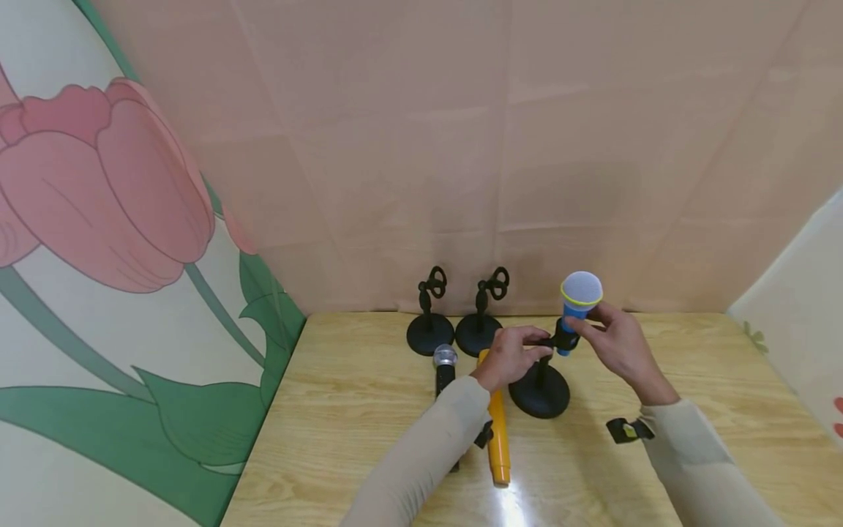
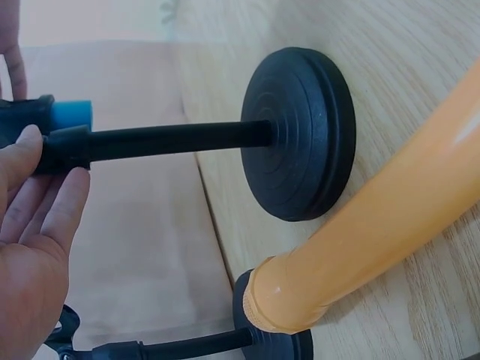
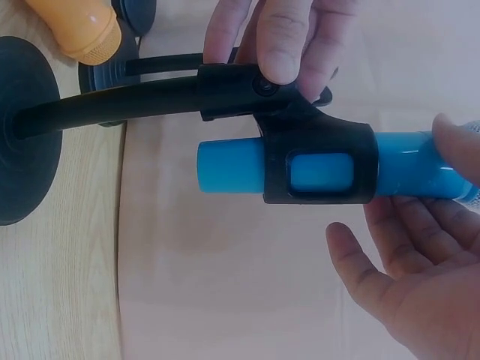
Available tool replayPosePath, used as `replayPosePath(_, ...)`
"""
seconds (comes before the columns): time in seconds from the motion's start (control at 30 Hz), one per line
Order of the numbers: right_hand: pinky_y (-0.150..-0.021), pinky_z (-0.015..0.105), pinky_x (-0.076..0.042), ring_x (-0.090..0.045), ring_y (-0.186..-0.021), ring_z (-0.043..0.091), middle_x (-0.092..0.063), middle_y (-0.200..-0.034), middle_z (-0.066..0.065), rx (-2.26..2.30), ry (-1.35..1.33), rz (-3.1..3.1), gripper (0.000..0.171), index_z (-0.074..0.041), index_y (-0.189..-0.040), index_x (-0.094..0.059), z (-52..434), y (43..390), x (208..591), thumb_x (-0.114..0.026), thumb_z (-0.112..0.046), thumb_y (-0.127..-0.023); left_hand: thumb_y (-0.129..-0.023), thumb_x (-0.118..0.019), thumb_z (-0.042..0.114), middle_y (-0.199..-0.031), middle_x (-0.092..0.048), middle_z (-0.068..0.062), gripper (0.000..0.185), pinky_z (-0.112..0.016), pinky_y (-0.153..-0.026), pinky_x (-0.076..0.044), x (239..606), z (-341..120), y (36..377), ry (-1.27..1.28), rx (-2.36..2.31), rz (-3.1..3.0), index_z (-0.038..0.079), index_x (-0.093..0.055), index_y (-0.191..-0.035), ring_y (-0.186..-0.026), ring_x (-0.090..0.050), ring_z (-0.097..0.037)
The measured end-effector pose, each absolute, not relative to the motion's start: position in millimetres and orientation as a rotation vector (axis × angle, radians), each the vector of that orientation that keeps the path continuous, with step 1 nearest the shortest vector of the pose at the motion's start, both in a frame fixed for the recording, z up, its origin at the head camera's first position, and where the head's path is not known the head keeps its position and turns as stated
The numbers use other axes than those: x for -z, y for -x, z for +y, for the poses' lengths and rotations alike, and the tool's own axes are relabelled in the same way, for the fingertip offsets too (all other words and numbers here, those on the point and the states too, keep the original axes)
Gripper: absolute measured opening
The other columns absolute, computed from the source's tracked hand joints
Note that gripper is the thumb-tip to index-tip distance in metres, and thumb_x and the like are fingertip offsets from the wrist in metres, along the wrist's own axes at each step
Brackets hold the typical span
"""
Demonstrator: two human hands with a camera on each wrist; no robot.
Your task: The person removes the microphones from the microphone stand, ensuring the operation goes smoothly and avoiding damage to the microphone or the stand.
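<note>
A blue microphone (image 1: 582,290) with a pale mesh head and yellow ring sits in the black clip (image 3: 322,137) of a round-based desk stand (image 1: 540,395). Its blue lower end pokes out past the clip. My right hand (image 1: 620,347) pinches the microphone's upper handle between thumb and fingers. With thumb and fingertips, my left hand (image 1: 506,357) grips the top of the stand's post, just at the clip joint. The stand's base (image 2: 300,135) rests on the table. An orange microphone (image 1: 499,439) lies below my left hand, its upper part partly hidden in the head view.
Two black stands with ring-shaped clips, a left one (image 1: 429,334) and a right one (image 1: 478,334), stand at the table's back edge. A black microphone with a silver head (image 1: 445,356) lies beside the orange one, partly behind my left sleeve. A pink cloth (image 1: 408,183) hangs behind the wooden table (image 1: 329,410).
</note>
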State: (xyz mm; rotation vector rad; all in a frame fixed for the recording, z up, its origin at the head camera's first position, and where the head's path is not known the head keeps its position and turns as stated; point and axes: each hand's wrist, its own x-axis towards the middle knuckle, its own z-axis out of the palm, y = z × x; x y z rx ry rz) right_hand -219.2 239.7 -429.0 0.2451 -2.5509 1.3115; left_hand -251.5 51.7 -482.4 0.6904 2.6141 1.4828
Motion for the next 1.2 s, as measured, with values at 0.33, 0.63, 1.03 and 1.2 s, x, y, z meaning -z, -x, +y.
replayPosePath(0.33, -0.091, 0.059, -0.047, -0.059, -0.112, 0.051, -0.062, -0.118, 0.037, -1.31, -0.251, -2.545, 0.043, 0.013, -0.122, -0.058, 240, 220, 426, -0.067, -0.021, -0.098, -0.092, -0.074, 0.021, -0.11, -0.073, 0.011, 0.025, -0.009, -0.077, -0.049, 481, 51, 254, -0.702, -1.467, 2.634, 0.016, -0.075, -0.116, -0.102, -0.065, 0.001)
replayPosePath(0.63, -0.09, 0.059, -0.048, -0.06, -0.11, 0.047, -0.063, -0.118, 0.034, -1.298, -0.258, -2.514, 0.04, 0.011, -0.122, -0.06, 240, 219, 420, -0.068, -0.02, -0.097, -0.092, -0.073, 0.024, -0.109, -0.072, 0.014, 0.024, -0.012, -0.078, -0.051, 481, 53, 255, -0.65, -1.458, 2.641, 0.019, -0.075, -0.116, -0.102, -0.064, 0.001)
replayPosePath(1.03, -0.086, 0.071, -0.046, -0.056, -0.11, 0.059, -0.056, -0.127, 0.039, -1.335, -0.243, -2.535, 0.049, 0.011, -0.131, -0.054, 241, 214, 406, -0.063, -0.027, -0.1, -0.093, -0.071, 0.024, -0.112, -0.071, 0.014, 0.027, -0.015, -0.082, -0.052, 481, 52, 256, -0.67, -1.433, 2.646, 0.017, -0.074, -0.119, -0.103, -0.064, -0.001)
replayPosePath(1.2, -0.084, 0.07, -0.047, -0.057, -0.109, 0.059, -0.057, -0.126, 0.038, -1.314, -0.251, -2.52, 0.049, 0.01, -0.13, -0.055, 241, 213, 400, -0.064, -0.026, -0.1, -0.093, -0.071, 0.023, -0.112, -0.071, 0.014, 0.026, -0.013, -0.081, -0.051, 481, 51, 255, -0.684, -1.452, 2.638, 0.019, -0.074, -0.118, -0.102, -0.064, 0.001)
